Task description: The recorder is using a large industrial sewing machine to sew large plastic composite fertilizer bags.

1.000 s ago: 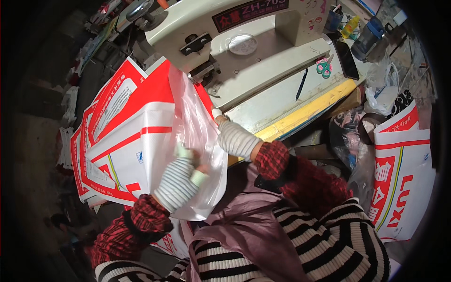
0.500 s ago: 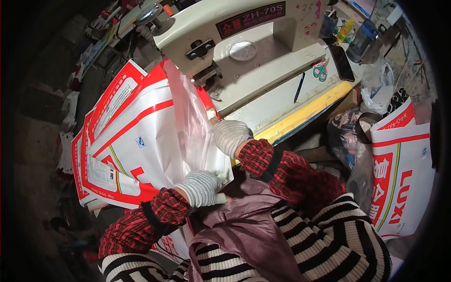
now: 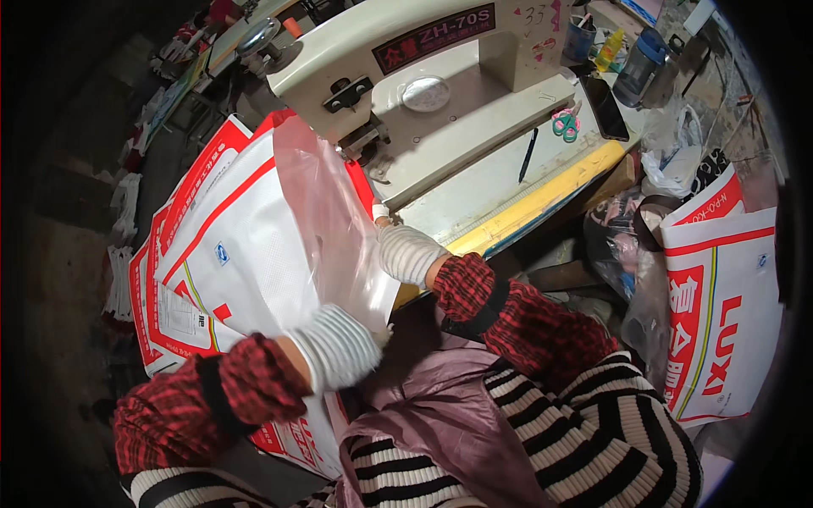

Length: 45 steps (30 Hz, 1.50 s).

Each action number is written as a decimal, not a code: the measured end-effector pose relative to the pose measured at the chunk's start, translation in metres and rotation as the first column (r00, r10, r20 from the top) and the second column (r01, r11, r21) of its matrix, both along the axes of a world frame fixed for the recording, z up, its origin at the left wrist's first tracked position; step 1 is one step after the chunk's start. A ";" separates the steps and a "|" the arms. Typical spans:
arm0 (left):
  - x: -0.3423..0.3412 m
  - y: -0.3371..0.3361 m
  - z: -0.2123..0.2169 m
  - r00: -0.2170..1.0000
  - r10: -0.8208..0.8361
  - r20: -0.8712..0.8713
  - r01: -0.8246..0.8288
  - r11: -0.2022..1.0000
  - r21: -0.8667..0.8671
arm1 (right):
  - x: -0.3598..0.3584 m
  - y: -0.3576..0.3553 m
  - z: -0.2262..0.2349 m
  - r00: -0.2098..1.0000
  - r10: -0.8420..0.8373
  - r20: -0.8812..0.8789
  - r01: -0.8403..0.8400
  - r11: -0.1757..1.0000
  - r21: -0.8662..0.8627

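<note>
A large white and red woven fertilizer bag (image 3: 254, 245) lies slanted at the left of a cream sewing machine (image 3: 326, 51). Its thin clear liner (image 3: 318, 203) sticks out along the side facing the machine. My right hand (image 3: 411, 254), in a white knit glove, is closed on the bag's edge, beside the front of the machine bed; a thumb and fingertip show there. My left hand (image 3: 339, 347), gloved alike, is over the bag's near part, close to my lap. Its fingers are turned down and away, so I cannot see whether they grip the bag.
On the machine table lie a dark pen (image 3: 528, 156), small green-handled scissors (image 3: 566, 125) and a black phone (image 3: 605, 108). A blue-lidded bottle (image 3: 641, 68) stands behind them. Along the table's front runs a yellow edge (image 3: 542, 199). Another printed bag (image 3: 720, 313) hangs at the right.
My left hand has moved left and toward me, away from the bag's near corner. My right hand stays at the bag's edge, and the bag's upper sheet lies smoother.
</note>
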<state>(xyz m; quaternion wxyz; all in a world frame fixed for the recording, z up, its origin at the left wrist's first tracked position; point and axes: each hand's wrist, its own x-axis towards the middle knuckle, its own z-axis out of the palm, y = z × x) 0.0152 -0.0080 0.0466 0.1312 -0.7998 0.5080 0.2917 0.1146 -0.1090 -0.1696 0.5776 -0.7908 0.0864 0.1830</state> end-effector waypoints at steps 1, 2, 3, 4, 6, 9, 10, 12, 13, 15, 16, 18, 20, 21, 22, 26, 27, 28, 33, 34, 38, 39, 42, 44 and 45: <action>0.017 0.009 -0.003 0.997 0.020 -0.073 -0.029 0.991 -0.130 | -0.005 -0.006 0.003 1.000 0.001 0.003 -0.001 1.000 0.000; 0.025 0.024 -0.017 0.997 0.021 -0.070 -0.030 0.991 -0.130 | -0.014 -0.016 0.005 0.953 0.166 0.252 -0.122 0.976 -0.182; 0.029 0.041 -0.029 0.975 0.165 -0.147 -0.184 0.974 -0.132 | -0.017 -0.019 0.010 0.810 0.363 0.461 -0.196 0.908 -0.371; 0.037 0.048 -0.045 0.932 0.264 -0.249 -0.304 0.943 -0.137 | -0.014 -0.026 0.002 0.820 0.353 0.451 -0.185 0.908 -0.375; 0.025 -0.027 0.006 0.979 -0.205 0.006 0.204 0.978 0.040 | -0.008 -0.042 -0.010 0.874 0.408 0.263 -0.386 0.913 -0.131; 0.003 -0.015 -0.021 0.982 -0.184 0.031 0.187 0.968 -0.169 | -0.026 -0.026 0.046 0.597 0.682 0.422 -0.309 0.681 -0.663; 0.006 -0.005 -0.026 0.983 -0.181 0.034 0.184 0.968 -0.168 | -0.033 -0.023 0.044 0.773 0.452 0.445 -0.256 0.864 -0.434; 0.021 0.010 -0.038 0.989 -0.128 -0.072 0.119 0.986 -0.115 | -0.044 -0.034 0.046 0.849 0.374 0.373 -0.202 0.883 -0.424; 0.028 0.017 -0.042 1.000 0.003 -0.019 -0.003 1.000 0.011 | -0.048 -0.034 0.047 0.827 0.393 0.403 -0.197 0.873 -0.446; 0.055 0.025 -0.006 0.994 -0.087 0.061 0.067 0.957 0.282 | -0.049 -0.034 0.049 0.783 0.454 0.426 -0.201 0.832 -0.517; 0.061 0.014 0.015 0.994 -0.088 0.063 0.067 0.957 0.282 | -0.047 -0.038 0.048 0.782 0.454 0.427 -0.200 0.832 -0.517; 0.057 -0.016 0.043 0.978 -0.056 0.200 0.131 0.914 -0.383 | -0.049 -0.043 0.044 0.700 0.420 0.577 -0.187 0.888 -0.420; 0.008 -0.044 0.008 0.992 -0.066 0.106 0.099 0.931 -0.351 | -0.038 -0.045 0.050 0.551 0.756 0.352 -0.276 0.564 -0.778; -0.023 -0.056 -0.014 0.997 -0.077 0.013 0.077 0.945 -0.319 | -0.038 -0.044 0.055 0.340 0.926 0.165 -0.184 0.238 -0.954; -0.036 -0.061 -0.024 0.995 -0.069 -0.071 0.047 0.961 -0.274 | -0.036 -0.042 0.059 0.134 0.987 -0.088 0.001 -0.089 -0.996; -0.015 -0.057 0.006 0.948 -0.123 -0.295 0.115 0.992 -0.044 | -0.060 -0.029 0.084 0.889 0.431 0.153 -0.281 0.779 -0.561; -0.017 -0.041 0.009 0.992 -0.117 -0.049 0.107 0.980 -0.170 | -0.060 -0.026 0.078 0.842 0.521 0.144 -0.306 0.679 -0.667; -0.016 -0.021 0.009 0.980 -0.075 0.186 0.129 0.947 -0.293 | -0.054 -0.025 0.071 0.845 0.516 0.138 -0.309 0.684 -0.661; 0.075 0.015 0.055 0.953 0.281 0.116 -0.304 0.864 0.402 | 0.012 -0.007 0.094 0.905 0.406 0.125 -0.251 0.748 -0.615; 0.077 -0.003 0.030 0.992 0.073 0.105 -0.091 0.980 0.177 | 0.027 -0.029 0.077 0.896 0.416 0.159 -0.185 0.672 -0.717; 0.018 -0.055 -0.018 0.998 -0.052 0.039 0.057 0.985 -0.161 | 0.024 -0.019 0.079 0.858 0.479 0.186 -0.240 0.694 -0.679; 0.021 -0.068 -0.025 0.999 -0.048 -0.018 0.041 0.959 -0.282 | 0.017 -0.026 0.078 0.855 0.482 0.193 -0.281 0.741 -0.609; 0.019 -0.081 -0.001 0.991 -0.040 -0.125 -0.008 0.933 -0.359 | -0.016 -0.038 0.071 0.836 0.515 0.189 -0.325 0.742 -0.586; 0.017 -0.076 0.018 0.965 0.120 -0.232 -0.057 0.963 0.262 | -0.021 -0.028 0.084 0.818 0.558 0.144 -0.372 0.702 -0.608; 0.031 -0.072 0.034 0.967 0.103 -0.233 -0.040 0.965 0.260 | -0.020 -0.035 0.091 0.831 0.548 0.093 -0.371 0.671 -0.642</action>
